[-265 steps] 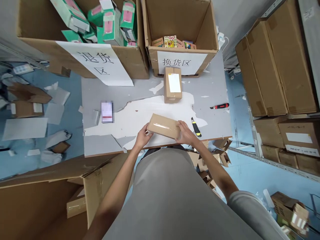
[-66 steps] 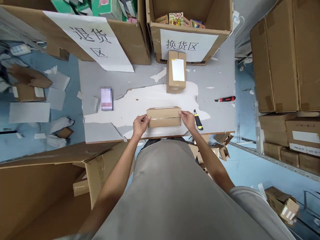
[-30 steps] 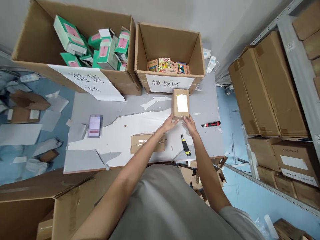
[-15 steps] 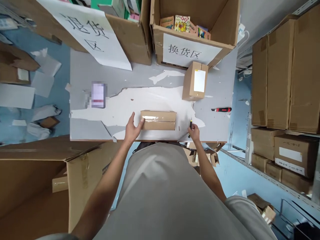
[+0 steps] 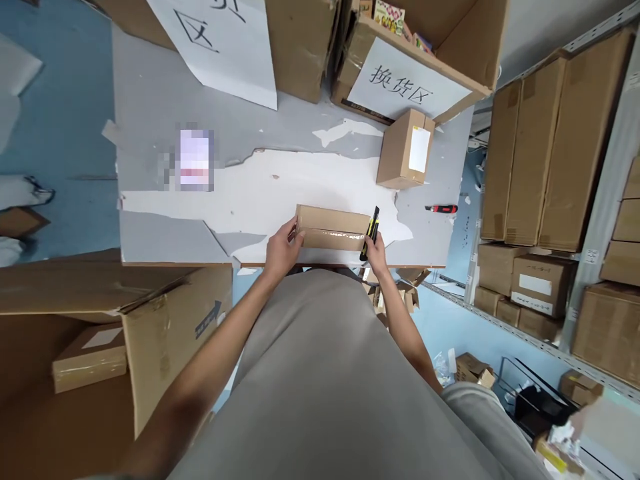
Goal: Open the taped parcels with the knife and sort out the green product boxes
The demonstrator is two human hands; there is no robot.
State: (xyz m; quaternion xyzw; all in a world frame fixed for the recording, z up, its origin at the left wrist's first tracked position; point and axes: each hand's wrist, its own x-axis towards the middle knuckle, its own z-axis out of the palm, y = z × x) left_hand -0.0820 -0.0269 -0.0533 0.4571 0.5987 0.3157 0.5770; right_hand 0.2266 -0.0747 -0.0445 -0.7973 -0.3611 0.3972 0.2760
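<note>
A small taped cardboard box point(image 5: 333, 228) lies at the front edge of the table, slightly askew. My left hand point(image 5: 284, 252) grips its left end, thumb on the near side and fingers behind the corner. Clear tape glints along the box's seam. In my right hand point(image 5: 375, 255) is a black and yellow utility knife point(image 5: 370, 233), held upright against the box's right end. Whether my right fingers also press on the box I cannot tell.
A taller carton point(image 5: 406, 150) with a white label stands behind to the right, near a red and black utility knife point(image 5: 442, 209). Large open boxes with paper signs point(image 5: 410, 87) line the back. A blurred-out device point(image 5: 195, 159) lies left. A big open carton point(image 5: 175, 340) stands below left; shelved boxes point(image 5: 530, 153) are right.
My right hand has brought the utility knife from beside the box to its right end. My left hand has closed round the left end, and the box has turned. The camera view has shifted.
</note>
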